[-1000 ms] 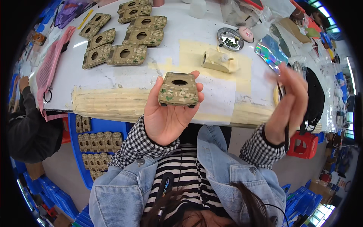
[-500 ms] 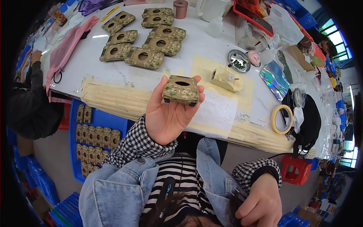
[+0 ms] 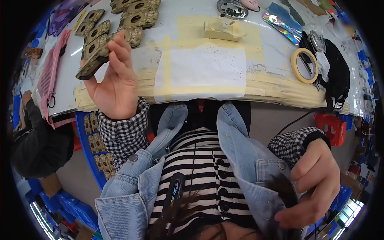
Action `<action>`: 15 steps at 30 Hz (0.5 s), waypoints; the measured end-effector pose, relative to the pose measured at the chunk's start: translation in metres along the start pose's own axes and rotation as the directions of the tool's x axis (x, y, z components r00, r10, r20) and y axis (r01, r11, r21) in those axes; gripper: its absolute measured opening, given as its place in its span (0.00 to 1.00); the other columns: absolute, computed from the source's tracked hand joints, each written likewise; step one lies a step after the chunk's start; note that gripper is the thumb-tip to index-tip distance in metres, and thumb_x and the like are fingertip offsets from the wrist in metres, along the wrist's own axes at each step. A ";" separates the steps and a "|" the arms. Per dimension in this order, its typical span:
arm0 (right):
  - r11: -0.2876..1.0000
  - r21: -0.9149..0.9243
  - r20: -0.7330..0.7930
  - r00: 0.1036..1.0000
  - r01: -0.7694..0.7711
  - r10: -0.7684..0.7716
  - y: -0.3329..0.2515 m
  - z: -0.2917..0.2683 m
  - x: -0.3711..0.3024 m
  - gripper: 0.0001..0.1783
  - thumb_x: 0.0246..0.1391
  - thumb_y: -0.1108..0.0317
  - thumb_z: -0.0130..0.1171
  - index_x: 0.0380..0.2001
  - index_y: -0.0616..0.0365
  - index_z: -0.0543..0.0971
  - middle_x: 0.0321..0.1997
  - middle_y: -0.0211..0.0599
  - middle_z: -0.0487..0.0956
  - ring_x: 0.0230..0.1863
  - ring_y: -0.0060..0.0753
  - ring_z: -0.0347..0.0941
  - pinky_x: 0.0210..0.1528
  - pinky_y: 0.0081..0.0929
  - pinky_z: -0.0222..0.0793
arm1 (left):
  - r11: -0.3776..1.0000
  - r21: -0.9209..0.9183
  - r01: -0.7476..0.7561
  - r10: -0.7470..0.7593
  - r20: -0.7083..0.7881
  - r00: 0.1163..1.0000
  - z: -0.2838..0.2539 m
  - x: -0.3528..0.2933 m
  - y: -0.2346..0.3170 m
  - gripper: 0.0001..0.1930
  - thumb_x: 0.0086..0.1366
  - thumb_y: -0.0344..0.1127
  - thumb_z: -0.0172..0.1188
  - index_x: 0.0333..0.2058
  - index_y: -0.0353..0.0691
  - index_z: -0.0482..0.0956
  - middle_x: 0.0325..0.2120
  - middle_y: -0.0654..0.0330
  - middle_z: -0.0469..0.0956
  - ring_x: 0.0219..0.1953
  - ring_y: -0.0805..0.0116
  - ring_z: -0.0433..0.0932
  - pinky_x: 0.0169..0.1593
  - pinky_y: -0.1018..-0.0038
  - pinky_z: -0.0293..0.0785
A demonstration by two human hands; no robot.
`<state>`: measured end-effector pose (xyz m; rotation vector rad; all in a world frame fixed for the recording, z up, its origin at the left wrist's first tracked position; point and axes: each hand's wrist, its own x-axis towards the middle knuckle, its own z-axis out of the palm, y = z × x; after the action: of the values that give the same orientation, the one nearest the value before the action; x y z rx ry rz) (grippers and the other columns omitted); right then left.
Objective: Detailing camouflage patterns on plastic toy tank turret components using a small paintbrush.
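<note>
My left hand (image 3: pixel 117 90) is closed on a camouflage-patterned toy tank hull (image 3: pixel 90 67), tilted over the left part of the table. Thumb and fingers grip its edges, and its top opening faces away from view. Right behind it lie several matching hulls with round holes, the nearest partly covered by my fingers. My right hand (image 3: pixel 318 180) hangs at the lower right beside my denim jacket, off the table. Its fingers are loosely bent, with a gap to the thumb, and nothing shows in them.
White paper (image 3: pixel 200 72) with tiny dark specks lies on the taped table edge. Behind it stand a tape-covered block (image 3: pixel 222 32) and a metal dish (image 3: pixel 236 14) of small dark green parts. A tape roll (image 3: pixel 295 68) lies right; a blue tray (image 3: pixel 87 148) of hulls sits lower left.
My left hand has carried the hull left and tipped it on edge. The right hand has shifted right, its fingers loosening. The view has tilted down toward my body.
</note>
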<state>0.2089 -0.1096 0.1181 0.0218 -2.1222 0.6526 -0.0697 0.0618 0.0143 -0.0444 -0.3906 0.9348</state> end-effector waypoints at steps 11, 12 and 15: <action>0.640 -0.317 -0.905 0.424 -0.700 0.016 -0.016 -0.012 -0.052 0.54 0.54 0.28 0.15 0.41 0.70 0.74 0.23 0.43 0.72 0.22 0.30 0.66 0.31 0.27 0.66 | 1.000 -0.028 -0.002 0.002 0.009 1.000 -0.010 0.005 0.010 0.46 0.56 0.36 0.63 0.60 0.21 0.39 0.51 0.47 0.60 0.54 0.56 0.67 0.58 0.70 0.71; 0.668 -0.291 -0.888 0.454 -0.684 0.078 -0.020 -0.017 -0.059 0.55 0.53 0.27 0.13 0.36 0.71 0.76 0.22 0.44 0.72 0.24 0.33 0.67 0.35 0.28 0.66 | 0.998 -0.049 0.042 -0.042 0.004 0.999 -0.011 0.006 0.005 0.46 0.58 0.38 0.62 0.62 0.26 0.37 0.51 0.47 0.60 0.54 0.57 0.67 0.58 0.70 0.71; 0.717 -0.119 -0.883 0.404 -0.687 0.240 -0.012 -0.021 -0.072 0.57 0.51 0.26 0.12 0.28 0.71 0.78 0.22 0.45 0.74 0.26 0.34 0.70 0.38 0.25 0.66 | 0.989 -0.057 0.140 -0.140 0.002 0.990 -0.010 0.006 -0.015 0.47 0.60 0.41 0.61 0.63 0.31 0.35 0.52 0.48 0.59 0.54 0.58 0.67 0.57 0.70 0.71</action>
<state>0.2712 -0.1266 0.0778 -1.0543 -1.2282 0.3078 -0.0513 0.0593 0.0098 -0.0696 -0.4133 0.7851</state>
